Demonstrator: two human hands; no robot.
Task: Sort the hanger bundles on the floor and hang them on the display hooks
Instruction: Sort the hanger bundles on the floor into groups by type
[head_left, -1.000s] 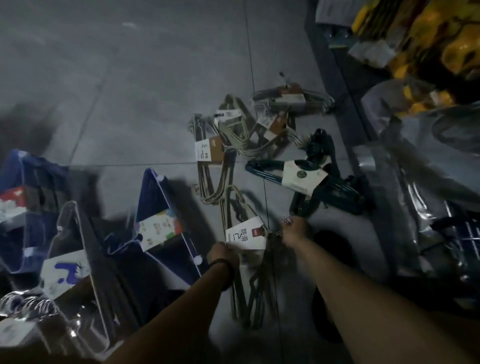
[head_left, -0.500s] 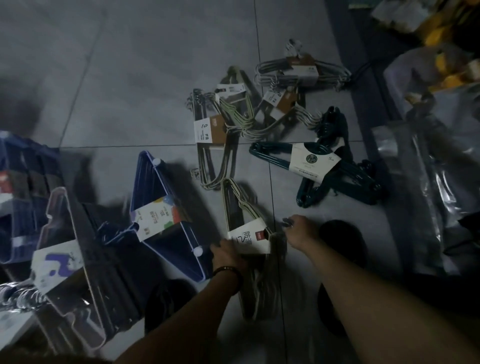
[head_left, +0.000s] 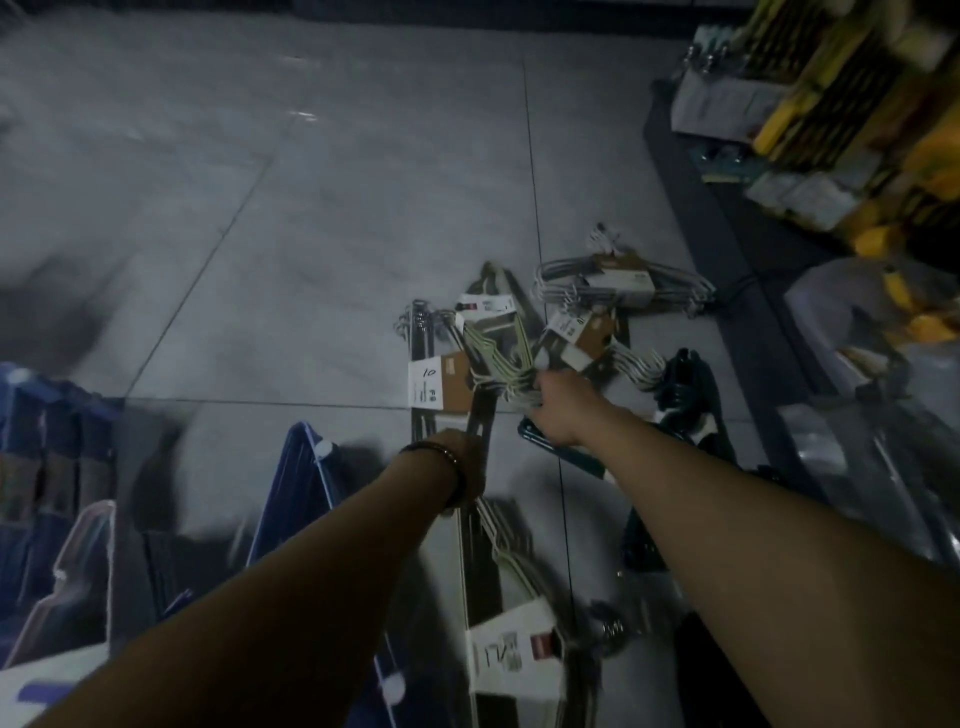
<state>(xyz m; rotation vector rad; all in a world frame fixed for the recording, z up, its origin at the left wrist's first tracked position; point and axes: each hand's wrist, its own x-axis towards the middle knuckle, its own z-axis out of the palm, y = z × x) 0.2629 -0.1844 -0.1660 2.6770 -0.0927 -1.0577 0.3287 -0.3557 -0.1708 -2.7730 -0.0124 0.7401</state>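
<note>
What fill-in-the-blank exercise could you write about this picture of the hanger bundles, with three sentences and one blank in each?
1. The left hand grips a labelled bundle, and the bracelet is worn around this hand's ____.
2. The white-and-brown label carries the handwritten number ____.
3. The right hand grips the pale green hangers; beyond them, the grey hanger bundle lies on the tiled ____.
Missing words: wrist; 10; floor.

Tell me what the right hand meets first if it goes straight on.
The pale green hanger bundle: the right hand points up-left and seems to be at its hooks, though blur hides contact. Beyond lies the bundle tagged 10.
</note>
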